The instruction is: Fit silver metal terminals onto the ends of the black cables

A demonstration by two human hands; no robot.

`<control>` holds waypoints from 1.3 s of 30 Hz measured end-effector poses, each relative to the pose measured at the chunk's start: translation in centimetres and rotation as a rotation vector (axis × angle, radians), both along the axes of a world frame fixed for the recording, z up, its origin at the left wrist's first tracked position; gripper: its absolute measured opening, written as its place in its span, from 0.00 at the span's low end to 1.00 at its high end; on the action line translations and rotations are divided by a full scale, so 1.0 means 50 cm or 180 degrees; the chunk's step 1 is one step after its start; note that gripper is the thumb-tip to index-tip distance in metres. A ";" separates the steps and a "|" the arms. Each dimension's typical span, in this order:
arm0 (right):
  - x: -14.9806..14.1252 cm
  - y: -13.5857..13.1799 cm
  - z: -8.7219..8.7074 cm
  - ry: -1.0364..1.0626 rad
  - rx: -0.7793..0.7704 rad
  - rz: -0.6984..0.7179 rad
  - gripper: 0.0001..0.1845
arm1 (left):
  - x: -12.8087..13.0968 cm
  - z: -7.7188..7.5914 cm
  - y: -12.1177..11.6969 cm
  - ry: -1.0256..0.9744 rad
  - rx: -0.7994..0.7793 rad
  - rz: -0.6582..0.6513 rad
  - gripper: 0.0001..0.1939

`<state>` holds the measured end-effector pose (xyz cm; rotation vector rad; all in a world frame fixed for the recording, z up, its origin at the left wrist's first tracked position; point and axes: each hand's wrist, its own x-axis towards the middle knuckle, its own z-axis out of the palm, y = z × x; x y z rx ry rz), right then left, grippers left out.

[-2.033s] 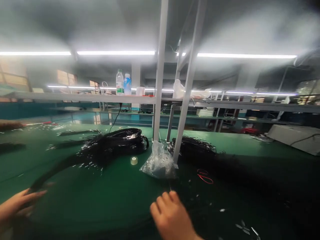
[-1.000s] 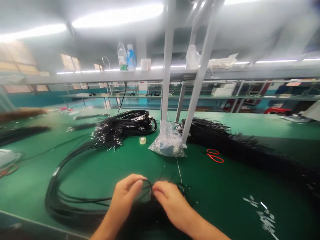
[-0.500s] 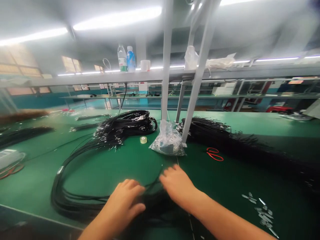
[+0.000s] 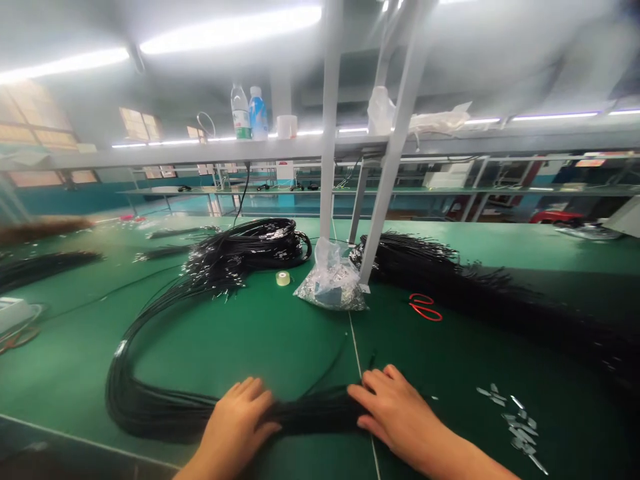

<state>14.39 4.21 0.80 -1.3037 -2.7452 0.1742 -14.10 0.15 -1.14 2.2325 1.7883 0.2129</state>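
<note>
A thick bundle of thin black cables (image 4: 316,413) runs along the front of the green table and curves round at the left toward a larger pile. My left hand (image 4: 239,413) is closed over this bundle, fingers on top and thumb on the near side. Farther right, my right hand (image 4: 393,408) grips the same bundle near its end, thumb and fingers around it. One loose cable strand sticks up from the stretch between my hands. The cables under both palms are hidden.
A coiled pile of black cables (image 4: 260,247) lies at the back, with a tape roll (image 4: 283,279) beside it. A clear bag of small metal parts (image 4: 330,283) stands by the shelf post (image 4: 379,200). Red-handled scissors (image 4: 425,308), small clear pieces (image 4: 521,427) and more cables (image 4: 480,300) lie right.
My right hand has moved right and down along the bundle, away from my left hand. The cables between them now lie straighter; my left hand has shifted slightly lower.
</note>
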 end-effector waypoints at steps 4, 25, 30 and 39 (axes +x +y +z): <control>0.026 0.023 0.041 0.0202 -0.0405 -0.0044 0.25 | 0.050 0.014 0.022 -0.0318 -0.0105 -0.0116 0.14; 0.039 0.131 -0.013 0.0291 0.0424 -0.0644 0.18 | 0.075 0.038 0.163 -0.0113 -0.0423 0.0374 0.10; 0.024 0.137 -0.020 0.0454 0.0154 -0.0258 0.19 | 0.133 0.029 0.195 -0.0107 -0.0371 0.0057 0.07; 0.038 0.044 -0.020 0.0666 0.0740 0.0066 0.16 | 0.159 0.040 0.215 0.0080 0.0244 0.0353 0.12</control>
